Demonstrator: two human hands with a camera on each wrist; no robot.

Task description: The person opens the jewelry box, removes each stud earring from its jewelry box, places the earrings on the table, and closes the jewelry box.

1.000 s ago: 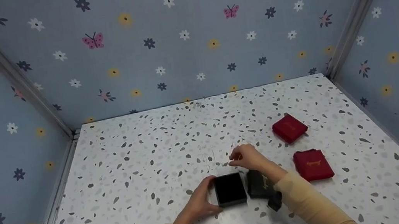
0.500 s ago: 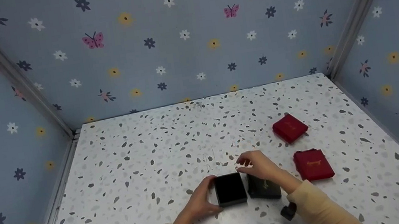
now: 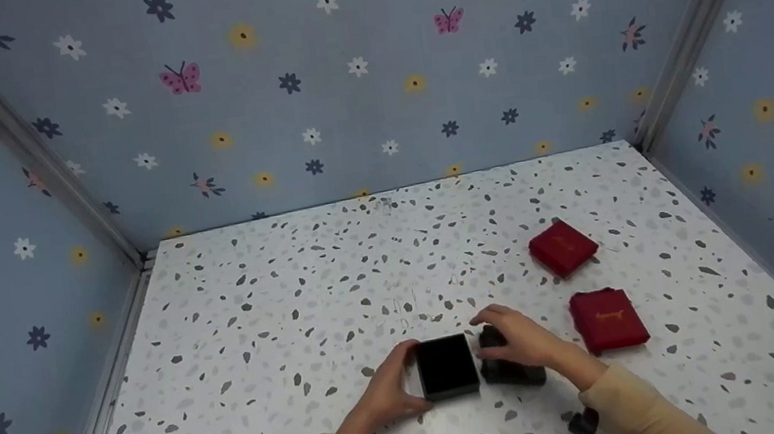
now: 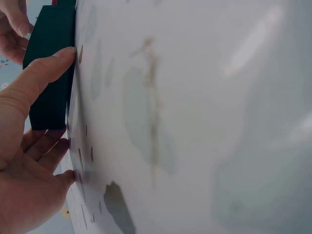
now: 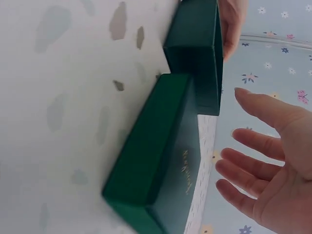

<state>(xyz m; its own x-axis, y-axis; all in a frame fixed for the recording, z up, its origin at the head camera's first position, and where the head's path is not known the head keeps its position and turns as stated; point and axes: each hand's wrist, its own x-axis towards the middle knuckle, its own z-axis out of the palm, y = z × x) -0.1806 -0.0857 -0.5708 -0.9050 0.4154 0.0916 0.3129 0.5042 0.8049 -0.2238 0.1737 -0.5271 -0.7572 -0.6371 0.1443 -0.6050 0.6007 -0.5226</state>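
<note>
My left hand (image 3: 385, 391) holds a small dark green gift box (image 3: 447, 371), its thumb on the near side and fingers round the far side. The box's upper face looks black in the head view. Right beside it lies a green lid (image 5: 168, 161) with gold lettering, partly hidden under my right hand (image 3: 521, 338) in the head view. In the right wrist view that hand hovers over the lid, its fingers spread and relaxed, with nothing between them. The left wrist view shows the left thumb (image 4: 46, 73) pressed along the box's wall.
Two red boxes with gold lettering stand to the right, one nearer (image 3: 608, 320) and one farther (image 3: 562, 248). Thin strands (image 3: 403, 305), too fine to identify, lie on the speckled table (image 3: 263, 355) behind the green box. Flowered panels (image 3: 370, 98) enclose the table.
My right hand has drawn back from near the thin strands, toward me and slightly right, and is now over the green lid. Its pinched fingers have loosened. The left hand and box have stayed put.
</note>
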